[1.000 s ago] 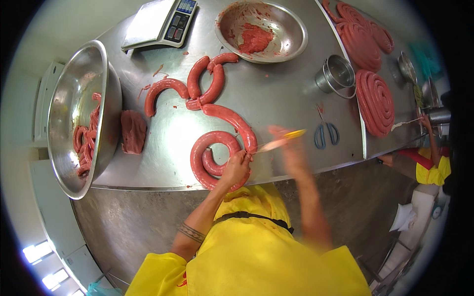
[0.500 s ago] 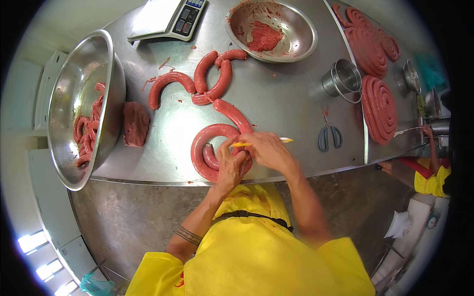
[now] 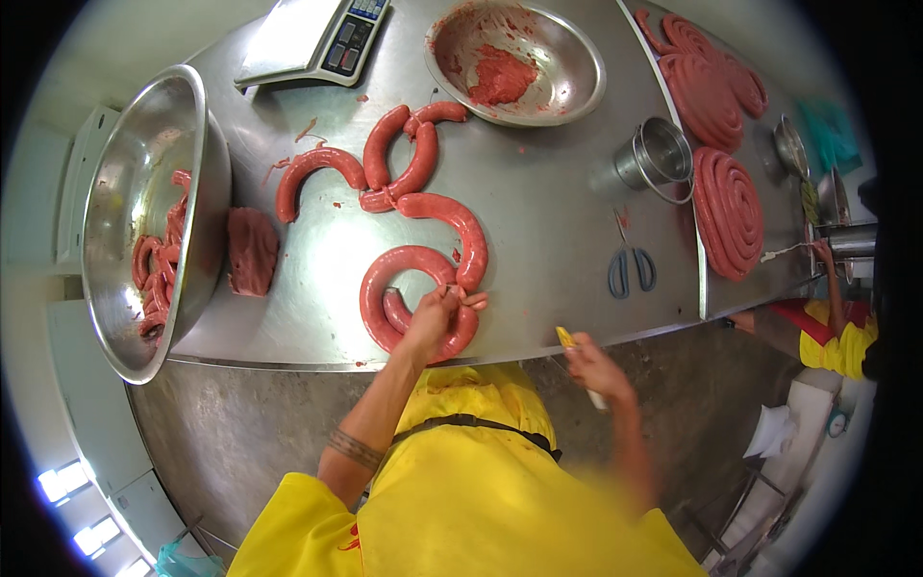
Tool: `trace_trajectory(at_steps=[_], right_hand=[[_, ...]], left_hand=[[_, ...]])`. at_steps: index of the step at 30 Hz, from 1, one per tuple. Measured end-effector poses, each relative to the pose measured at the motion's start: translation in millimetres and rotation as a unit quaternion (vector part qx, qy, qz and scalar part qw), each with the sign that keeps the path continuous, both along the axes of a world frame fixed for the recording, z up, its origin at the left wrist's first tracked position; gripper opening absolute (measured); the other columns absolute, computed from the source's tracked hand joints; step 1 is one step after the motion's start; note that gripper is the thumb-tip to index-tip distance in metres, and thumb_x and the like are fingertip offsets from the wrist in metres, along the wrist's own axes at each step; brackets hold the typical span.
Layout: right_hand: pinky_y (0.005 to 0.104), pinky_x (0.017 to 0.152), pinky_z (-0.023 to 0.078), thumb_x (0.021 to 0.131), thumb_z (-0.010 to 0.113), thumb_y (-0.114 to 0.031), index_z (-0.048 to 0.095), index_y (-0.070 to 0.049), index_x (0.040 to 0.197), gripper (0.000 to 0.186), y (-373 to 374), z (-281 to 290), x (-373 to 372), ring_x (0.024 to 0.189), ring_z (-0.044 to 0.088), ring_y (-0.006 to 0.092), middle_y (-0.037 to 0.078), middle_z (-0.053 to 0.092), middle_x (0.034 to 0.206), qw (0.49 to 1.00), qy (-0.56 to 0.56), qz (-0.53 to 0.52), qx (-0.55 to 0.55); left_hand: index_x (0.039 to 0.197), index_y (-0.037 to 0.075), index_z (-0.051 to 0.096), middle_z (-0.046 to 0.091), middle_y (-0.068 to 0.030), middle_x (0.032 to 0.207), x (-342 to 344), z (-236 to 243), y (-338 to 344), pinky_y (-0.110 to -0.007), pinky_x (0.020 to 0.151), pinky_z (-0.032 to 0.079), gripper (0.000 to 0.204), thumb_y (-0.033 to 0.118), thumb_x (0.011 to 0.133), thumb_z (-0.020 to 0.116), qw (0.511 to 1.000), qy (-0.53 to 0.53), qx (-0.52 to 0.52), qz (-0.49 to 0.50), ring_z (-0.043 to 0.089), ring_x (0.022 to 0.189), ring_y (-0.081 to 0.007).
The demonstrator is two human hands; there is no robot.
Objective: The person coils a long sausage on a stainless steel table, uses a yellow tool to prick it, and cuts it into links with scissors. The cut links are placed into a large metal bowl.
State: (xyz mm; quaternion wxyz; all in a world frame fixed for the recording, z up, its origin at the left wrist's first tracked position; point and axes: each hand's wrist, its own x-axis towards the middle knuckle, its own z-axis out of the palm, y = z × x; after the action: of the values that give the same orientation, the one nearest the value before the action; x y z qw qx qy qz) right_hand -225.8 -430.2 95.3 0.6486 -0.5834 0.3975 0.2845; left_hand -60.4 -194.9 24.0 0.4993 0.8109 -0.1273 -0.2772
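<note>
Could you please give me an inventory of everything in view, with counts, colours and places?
Table: one, steel-grey, centre
Linked sausages: several, red, mid-table
Sausage coil: one, red, near edge
Large bowl: one, silver, left, holding red sausages
Meat slab: one, dark red, beside large bowl
Scale: one, white and black, upper left
Smaller bowl: one, silver, top, holding red mince
Pail: one, silver, right
Scissors: one pair, blue-grey handles, below pail
Coiled sausages: several, pinkish red, far right
Co-worker: one, yellow and red clothing, far right
Tool: one, yellow and white, near edge
Left hand: one, bare, gripping sausage coil
Right hand: one, bare, holding tool
</note>
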Motion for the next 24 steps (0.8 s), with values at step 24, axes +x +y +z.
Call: trace_trajectory(at_steps=[24], right_hand=[[0.031,0.061,0.048,0.104,0.052,-0.016,0.052,-0.008,0.123,0.021,16.1,-16.7,36.8,0.07,0.058,0.0152,0.005,0.056,0.08,0.985,-0.11,0.049,-0.122]], left_hand=[[0.109,0.007,0.063,0.07,-0.0159,0.102,-7.0,-17.8,11.7,-0.038,0.079,0.055,0.011,0.012,0.102,0.055,0.999,-0.014,-0.046,0.012,0.069,0.087,-0.0324]])
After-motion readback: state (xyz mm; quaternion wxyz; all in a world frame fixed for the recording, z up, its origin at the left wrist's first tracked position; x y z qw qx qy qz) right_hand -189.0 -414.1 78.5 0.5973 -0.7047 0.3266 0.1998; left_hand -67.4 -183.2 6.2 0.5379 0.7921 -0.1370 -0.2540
